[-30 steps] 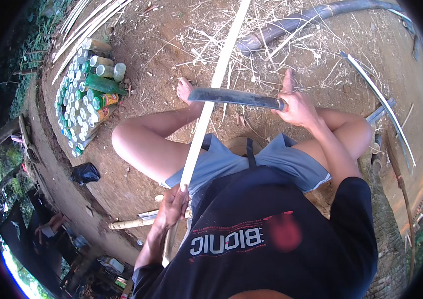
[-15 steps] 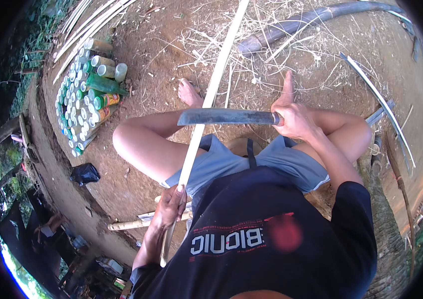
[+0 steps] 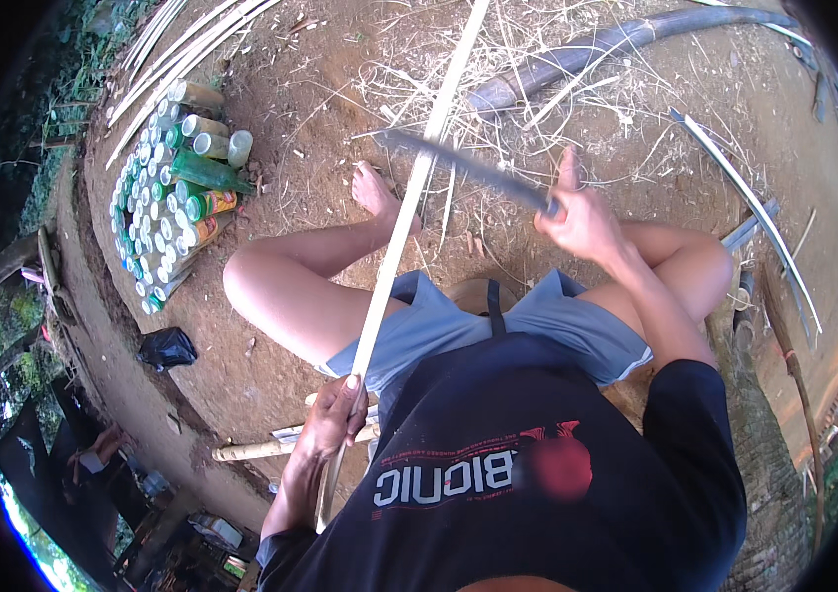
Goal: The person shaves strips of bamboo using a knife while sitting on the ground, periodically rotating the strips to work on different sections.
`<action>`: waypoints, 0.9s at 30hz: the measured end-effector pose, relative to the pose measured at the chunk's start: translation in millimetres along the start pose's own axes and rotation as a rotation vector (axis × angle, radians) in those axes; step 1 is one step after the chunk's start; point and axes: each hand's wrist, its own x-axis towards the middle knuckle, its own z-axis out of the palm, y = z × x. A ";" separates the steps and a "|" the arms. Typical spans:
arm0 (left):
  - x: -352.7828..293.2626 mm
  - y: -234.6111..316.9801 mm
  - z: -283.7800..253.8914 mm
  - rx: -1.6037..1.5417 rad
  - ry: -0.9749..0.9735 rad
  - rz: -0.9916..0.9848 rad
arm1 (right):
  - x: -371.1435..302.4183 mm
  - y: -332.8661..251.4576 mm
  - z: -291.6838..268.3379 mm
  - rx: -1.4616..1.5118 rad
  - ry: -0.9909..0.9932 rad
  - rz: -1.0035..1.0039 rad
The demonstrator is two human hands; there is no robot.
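Note:
My left hand (image 3: 334, 416) is closed round the lower part of a long pale bamboo strip (image 3: 391, 264), beside my hip. The strip slants up past my left knee and runs out at the top of the view. A machete (image 3: 490, 178) is gripped by its handle in my right hand (image 3: 585, 231), in front of my right knee. Its dark blade, slightly blurred, points left and crosses the strip beyond my knees. Whether the edge touches the strip I cannot tell.
Thin shavings (image 3: 498, 133) litter the ground around my feet. A thick dark bamboo pole (image 3: 577, 61) lies beyond them. Stacked bottles and jars (image 3: 167, 192) stand at the left, near a black plastic bag (image 3: 167, 347). More pale strips (image 3: 177, 64) lie at the far left.
The machete has moved away from my body along the strip, its tip swinging farther out. My left hand and the strip have hardly moved.

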 end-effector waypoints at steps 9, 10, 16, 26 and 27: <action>-6.0 -9.9 -11.6 -0.010 -0.009 0.018 | 45.1 7.4 7.4 0.057 0.118 0.059; -8.0 -18.6 -16.3 -0.035 -0.011 0.016 | 36.8 -2.5 11.0 0.018 0.081 -0.066; -13.2 -14.3 -25.1 0.257 0.072 0.003 | 109.3 52.2 -3.9 0.131 0.213 0.323; -28.8 -43.1 -79.8 0.216 0.012 -0.050 | 160.9 66.9 -31.6 0.062 0.276 0.340; -30.1 -46.9 -84.1 0.183 -0.011 -0.032 | 168.6 67.0 -30.4 0.046 0.328 0.275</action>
